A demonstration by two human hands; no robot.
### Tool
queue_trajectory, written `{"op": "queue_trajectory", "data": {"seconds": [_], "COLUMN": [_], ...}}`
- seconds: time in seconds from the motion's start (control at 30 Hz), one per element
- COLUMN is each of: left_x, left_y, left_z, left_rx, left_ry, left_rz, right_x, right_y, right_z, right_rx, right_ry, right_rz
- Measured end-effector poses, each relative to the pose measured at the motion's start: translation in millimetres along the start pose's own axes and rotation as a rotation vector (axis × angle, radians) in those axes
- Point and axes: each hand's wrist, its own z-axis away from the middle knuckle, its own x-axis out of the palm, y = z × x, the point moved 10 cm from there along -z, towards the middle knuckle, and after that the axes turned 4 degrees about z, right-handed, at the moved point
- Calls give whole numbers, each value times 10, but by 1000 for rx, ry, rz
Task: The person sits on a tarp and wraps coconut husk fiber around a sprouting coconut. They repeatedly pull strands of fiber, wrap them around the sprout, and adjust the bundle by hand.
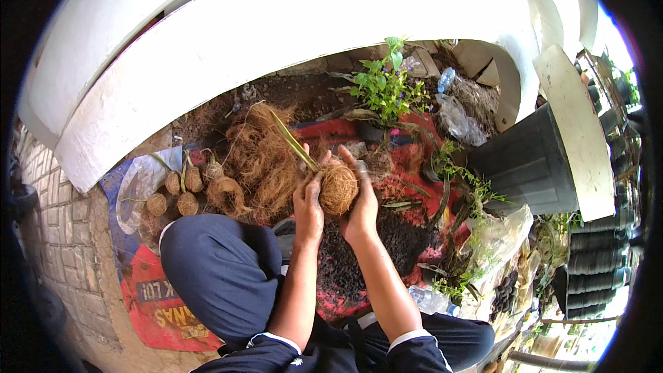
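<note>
Between my two hands sits a round ball of brown coconut fibre [338, 188], held up over the mat. From its upper left side sticks a long, narrow yellow-green leaf shoot [290, 139]. My left hand [308, 208] is closed against the ball's left side, fingers near the base of the shoot. Cupped round the right side is my right hand [364, 208], its fingertips reaching past the top. A loose heap of brown coconut fibre [261, 148] lies just left of the hands. Further left rest several small brown balls [187, 203] with green shoots.
Dark crumbly soil [376, 255] covers part of the red mat [162, 304] below my hands. A leafy plant with small purple flowers [383, 83] stands ahead. At right are a black bin [528, 159], clear plastic bags [507, 231] and a plastic bottle [431, 300]. A curved white structure [290, 17] arches across the far side.
</note>
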Motion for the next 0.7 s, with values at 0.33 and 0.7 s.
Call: {"op": "queue_trajectory", "data": {"seconds": [0.33, 0.7], "left_x": [34, 55], "left_y": [-454, 36], "left_z": [144, -8], "left_rx": [-393, -27], "left_ry": [284, 72], "left_rz": [865, 90], "right_x": [370, 140], "right_y": [-591, 39], "right_z": [348, 111], "right_rx": [-851, 188], "right_ry": [-145, -20], "right_rz": [882, -154]}}
